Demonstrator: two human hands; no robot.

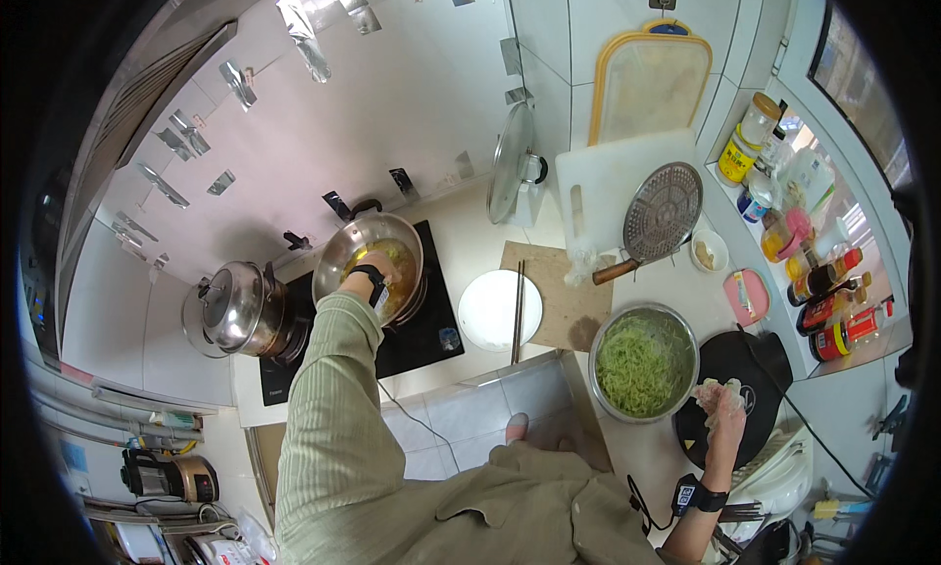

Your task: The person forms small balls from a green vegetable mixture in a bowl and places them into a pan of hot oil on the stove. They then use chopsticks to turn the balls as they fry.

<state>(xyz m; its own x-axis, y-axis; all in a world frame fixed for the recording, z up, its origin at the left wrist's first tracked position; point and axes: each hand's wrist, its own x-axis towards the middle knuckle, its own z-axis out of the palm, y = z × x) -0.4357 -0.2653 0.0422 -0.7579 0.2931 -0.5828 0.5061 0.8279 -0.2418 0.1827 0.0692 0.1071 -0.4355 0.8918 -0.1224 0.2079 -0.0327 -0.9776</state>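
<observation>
Shredded greens (635, 361) are heaped in the steel bowl (688, 371) on the desk, and here's my right hand (724, 404) just beside its rim, fingers part-curled, whitish crumpled stuff (710, 396) at the fingertips; whether I'm gripping it, I can't tell. Over on the stove (432, 271), my left hand (378, 265) dips into the steel pan (334, 256), fingers hidden behind my wrist, so how far they're spread, or what they have, I can't say. Those shreds look light, limp and damp, likely to clump and slip; I'd scoop loosely from the top, fingers underneath, without squeezing. The bowl seems stiff, heavier when full, best taken by opposite sides of the rim.
</observation>
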